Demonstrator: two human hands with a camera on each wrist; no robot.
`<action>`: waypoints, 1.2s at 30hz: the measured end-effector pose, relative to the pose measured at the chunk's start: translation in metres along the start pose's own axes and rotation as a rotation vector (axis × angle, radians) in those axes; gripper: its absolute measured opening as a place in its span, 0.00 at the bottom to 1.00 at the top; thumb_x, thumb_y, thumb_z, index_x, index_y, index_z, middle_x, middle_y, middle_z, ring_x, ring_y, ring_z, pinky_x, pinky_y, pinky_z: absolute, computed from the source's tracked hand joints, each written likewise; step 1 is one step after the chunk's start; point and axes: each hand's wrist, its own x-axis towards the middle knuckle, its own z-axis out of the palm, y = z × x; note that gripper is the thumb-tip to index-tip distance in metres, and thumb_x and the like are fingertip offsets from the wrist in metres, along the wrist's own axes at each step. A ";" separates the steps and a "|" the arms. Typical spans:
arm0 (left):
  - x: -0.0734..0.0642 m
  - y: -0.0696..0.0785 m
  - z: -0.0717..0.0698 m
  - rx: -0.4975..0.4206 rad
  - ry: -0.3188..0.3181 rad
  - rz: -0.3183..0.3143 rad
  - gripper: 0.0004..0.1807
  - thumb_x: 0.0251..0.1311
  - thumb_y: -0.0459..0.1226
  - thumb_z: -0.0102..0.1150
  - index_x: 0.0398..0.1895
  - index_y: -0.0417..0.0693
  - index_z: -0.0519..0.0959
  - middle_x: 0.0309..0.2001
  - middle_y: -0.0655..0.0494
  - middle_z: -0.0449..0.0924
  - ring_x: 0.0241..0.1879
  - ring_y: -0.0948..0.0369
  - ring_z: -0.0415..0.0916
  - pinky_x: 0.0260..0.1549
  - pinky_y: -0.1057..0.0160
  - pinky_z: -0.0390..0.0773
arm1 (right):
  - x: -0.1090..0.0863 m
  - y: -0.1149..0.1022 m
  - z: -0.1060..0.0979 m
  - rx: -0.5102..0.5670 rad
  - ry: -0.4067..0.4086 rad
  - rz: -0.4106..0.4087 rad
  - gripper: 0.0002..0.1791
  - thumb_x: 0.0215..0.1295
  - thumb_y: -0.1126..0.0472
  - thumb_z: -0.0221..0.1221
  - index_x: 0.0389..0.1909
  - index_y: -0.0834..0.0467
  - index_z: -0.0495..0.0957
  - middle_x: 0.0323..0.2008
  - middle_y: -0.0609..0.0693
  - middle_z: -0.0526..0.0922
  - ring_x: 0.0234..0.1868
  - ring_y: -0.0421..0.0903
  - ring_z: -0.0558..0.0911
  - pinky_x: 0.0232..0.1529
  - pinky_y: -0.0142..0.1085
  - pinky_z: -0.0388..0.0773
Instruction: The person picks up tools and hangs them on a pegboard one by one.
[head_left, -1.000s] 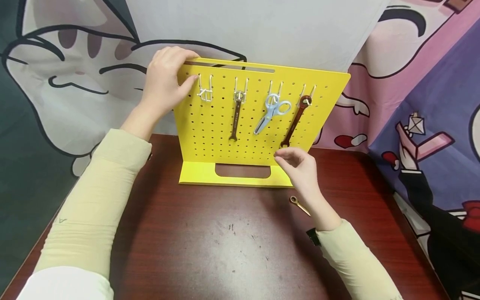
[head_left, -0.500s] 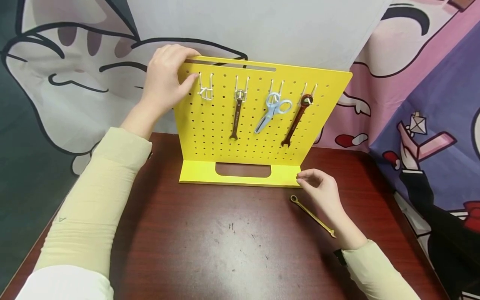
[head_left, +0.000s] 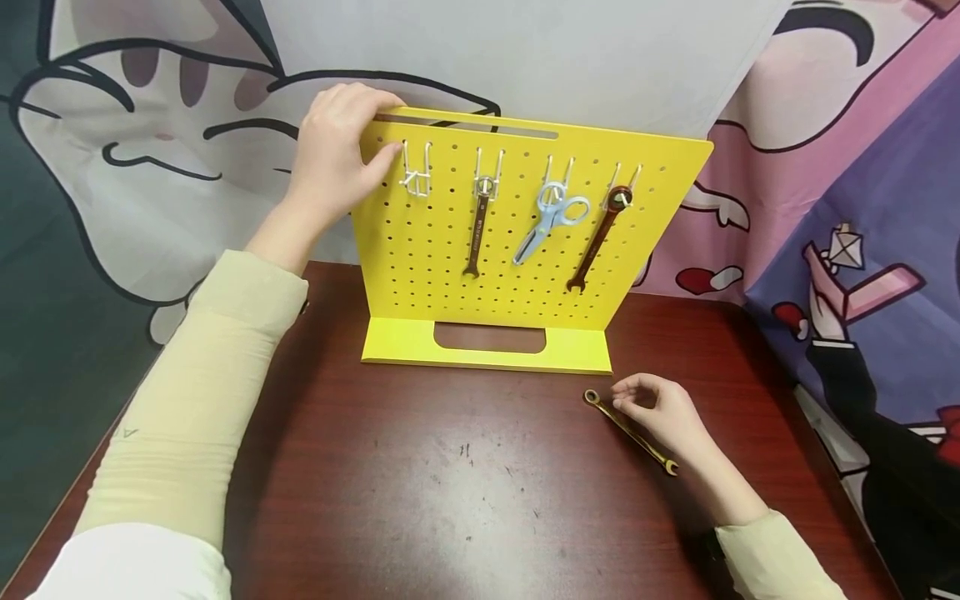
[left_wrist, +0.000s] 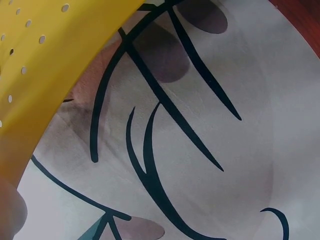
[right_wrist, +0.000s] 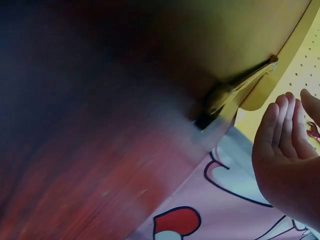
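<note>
My left hand (head_left: 333,154) holds the upper left corner of a yellow pegboard (head_left: 405,287), thumb on the front face and fingers over the top edge. In the left wrist view only the board's edge (left_wrist: 65,75) and a bit of a finger show. My right hand (head_left: 666,412), fingers loosely bent and holding nothing, is just beside a gold combination wrench (head_left: 630,432) lying on the table. In the right wrist view the wrench (right_wrist: 245,80) is partly blurred. A dark wrench (head_left: 477,229), light blue scissors (head_left: 551,215) and a reddish-brown wrench (head_left: 596,243) hang on the board.
A white wire hook (head_left: 416,179) sits at the board's upper left. The board stands on its yellow base (head_left: 397,340) at the back of the dark red wooden table (head_left: 420,483). Cartoon-printed cloth (head_left: 168,200) hangs behind and to the right.
My right hand has moved down and to the right, from in front of the reddish-brown wrench's lower end to beside the gold wrench. My left hand stays on the board.
</note>
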 end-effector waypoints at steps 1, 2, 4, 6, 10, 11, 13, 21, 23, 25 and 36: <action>0.000 0.000 0.000 0.001 0.000 0.000 0.19 0.70 0.34 0.65 0.62 0.42 0.82 0.60 0.45 0.85 0.62 0.46 0.76 0.75 0.54 0.67 | -0.001 0.002 -0.001 -0.005 -0.014 -0.001 0.07 0.62 0.68 0.73 0.40 0.61 0.88 0.32 0.51 0.91 0.32 0.28 0.82 0.39 0.25 0.79; 0.000 0.000 0.000 0.002 0.000 -0.001 0.19 0.70 0.34 0.65 0.62 0.42 0.82 0.60 0.45 0.85 0.62 0.47 0.76 0.75 0.54 0.67 | -0.001 0.004 -0.002 -0.003 -0.029 -0.001 0.07 0.62 0.68 0.73 0.40 0.61 0.88 0.32 0.51 0.91 0.32 0.28 0.82 0.39 0.24 0.79; 0.000 0.000 0.000 0.003 0.000 -0.001 0.19 0.70 0.34 0.65 0.62 0.42 0.82 0.60 0.45 0.85 0.63 0.47 0.76 0.75 0.54 0.67 | -0.002 0.006 -0.003 -0.002 -0.060 -0.005 0.06 0.62 0.69 0.72 0.40 0.63 0.88 0.31 0.51 0.90 0.31 0.27 0.82 0.38 0.23 0.79; 0.001 -0.001 0.001 0.001 0.001 -0.001 0.19 0.69 0.34 0.65 0.62 0.42 0.82 0.60 0.45 0.85 0.63 0.47 0.76 0.75 0.54 0.66 | -0.003 0.008 -0.003 0.006 -0.092 -0.005 0.06 0.62 0.70 0.71 0.40 0.63 0.87 0.31 0.51 0.90 0.31 0.28 0.81 0.37 0.23 0.79; 0.001 -0.001 0.002 -0.004 0.003 0.000 0.19 0.70 0.33 0.65 0.62 0.42 0.82 0.60 0.45 0.85 0.63 0.47 0.76 0.75 0.54 0.66 | -0.002 0.012 -0.003 0.017 -0.147 0.001 0.06 0.62 0.71 0.71 0.40 0.63 0.87 0.31 0.49 0.90 0.31 0.29 0.82 0.37 0.23 0.80; 0.001 -0.001 0.002 -0.004 0.004 0.000 0.19 0.70 0.34 0.65 0.62 0.42 0.82 0.60 0.45 0.85 0.63 0.47 0.76 0.75 0.54 0.66 | -0.002 0.013 -0.003 0.021 -0.160 0.001 0.07 0.62 0.71 0.71 0.40 0.63 0.87 0.32 0.49 0.90 0.31 0.30 0.82 0.37 0.24 0.80; 0.001 0.000 0.002 -0.003 0.005 -0.003 0.19 0.70 0.34 0.65 0.62 0.42 0.82 0.60 0.45 0.85 0.63 0.47 0.76 0.75 0.54 0.66 | -0.001 0.014 -0.001 0.026 -0.180 0.000 0.07 0.62 0.71 0.71 0.40 0.63 0.87 0.32 0.49 0.89 0.31 0.30 0.82 0.36 0.24 0.80; 0.001 0.000 0.001 -0.001 0.004 -0.005 0.19 0.70 0.34 0.64 0.62 0.42 0.81 0.60 0.45 0.85 0.63 0.47 0.76 0.76 0.55 0.66 | 0.000 0.018 0.002 0.044 -0.202 -0.014 0.07 0.60 0.72 0.71 0.39 0.63 0.86 0.30 0.50 0.88 0.30 0.30 0.81 0.35 0.25 0.79; 0.000 0.000 0.001 0.000 0.004 -0.003 0.19 0.70 0.34 0.64 0.62 0.42 0.81 0.60 0.45 0.85 0.63 0.47 0.76 0.75 0.54 0.66 | 0.001 0.018 0.002 0.038 -0.205 -0.012 0.07 0.59 0.72 0.71 0.38 0.63 0.86 0.30 0.49 0.87 0.30 0.31 0.81 0.34 0.25 0.79; 0.000 0.000 0.001 0.000 0.004 -0.002 0.19 0.70 0.34 0.64 0.62 0.42 0.81 0.60 0.44 0.85 0.63 0.46 0.76 0.75 0.54 0.66 | 0.001 0.019 0.003 0.027 -0.207 -0.010 0.07 0.59 0.72 0.71 0.38 0.63 0.86 0.30 0.49 0.87 0.30 0.31 0.81 0.34 0.26 0.79; 0.000 -0.001 0.001 0.000 0.006 -0.003 0.19 0.69 0.33 0.64 0.62 0.42 0.82 0.60 0.45 0.85 0.63 0.47 0.76 0.76 0.55 0.65 | 0.002 0.021 0.008 -0.037 -0.198 0.001 0.08 0.58 0.71 0.72 0.38 0.62 0.86 0.30 0.47 0.86 0.31 0.32 0.80 0.34 0.26 0.79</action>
